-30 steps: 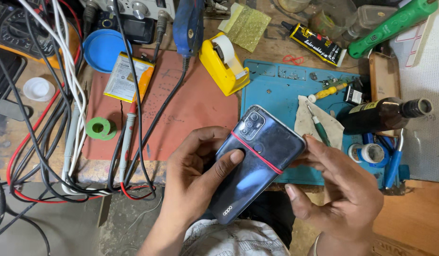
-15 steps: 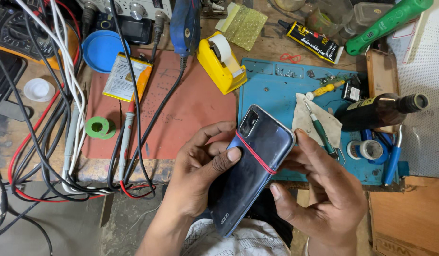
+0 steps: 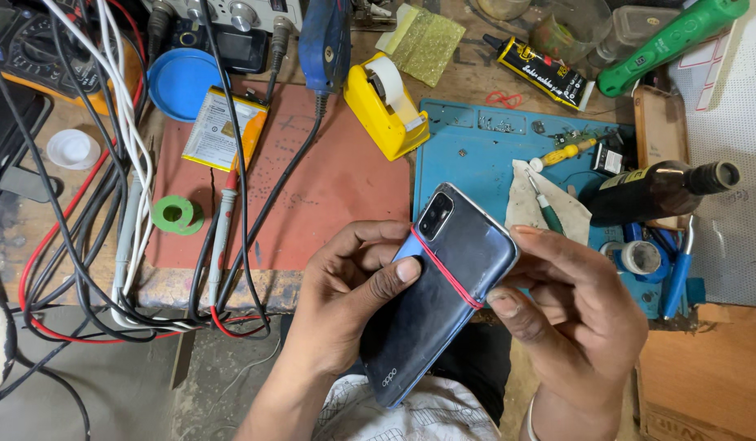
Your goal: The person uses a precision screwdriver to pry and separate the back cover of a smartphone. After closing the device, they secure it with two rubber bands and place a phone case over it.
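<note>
Gripping phone (image 3: pixel 439 298), both hands (image 3: pixel 345 302) curled

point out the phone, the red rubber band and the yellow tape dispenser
phone (image 3: pixel 431 306), head view, middle of its dark back
red rubber band (image 3: pixel 448 274), head view, strand across the back
yellow tape dispenser (image 3: pixel 376 114), head view, yellow body

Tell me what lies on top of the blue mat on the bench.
On the blue mat lie a whitish cloth, a green-handled tool, a yellow-handled screwdriver and small loose parts. Its near edge is covered by the phone and the right hand.
</note>
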